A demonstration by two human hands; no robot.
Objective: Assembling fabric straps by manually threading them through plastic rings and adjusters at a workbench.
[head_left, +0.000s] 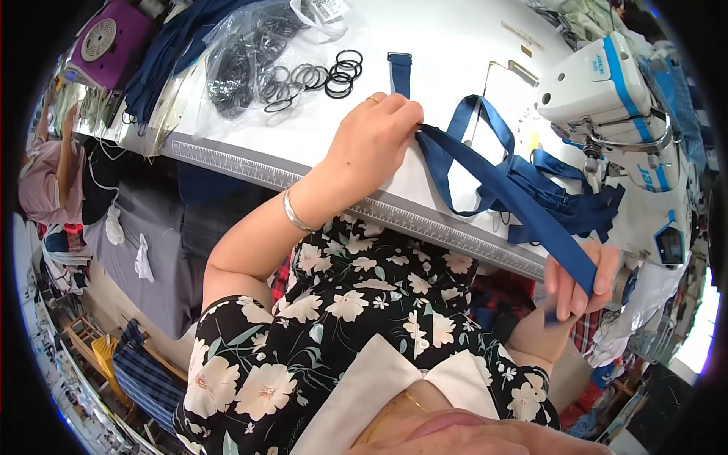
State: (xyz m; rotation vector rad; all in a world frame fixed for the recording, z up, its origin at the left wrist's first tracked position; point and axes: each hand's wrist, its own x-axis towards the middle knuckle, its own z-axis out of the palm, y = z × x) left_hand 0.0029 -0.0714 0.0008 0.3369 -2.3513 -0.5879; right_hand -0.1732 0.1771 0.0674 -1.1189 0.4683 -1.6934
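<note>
A navy blue fabric strap [504, 189] stretches diagonally between my two hands over the white table. Its upper left end is pinched in the closed fingers of my left hand [375, 140]. A short strap piece with a dark buckle [400, 68] lies just beyond those fingers; whether it joins the held strap is hidden. At the lower right, past the table edge, my right hand [584, 280] has its fingers closed around the strap's other end. More navy straps [561, 201] lie looped and heaped beneath the taut one.
A white and blue sewing machine [607, 91] stands at right. Left of centre are loose black rings [345, 74] and a clear plastic bag of rings [239, 68]. A ruler strip [250, 171] runs along the table's near edge. Another person [57, 182] is at far left.
</note>
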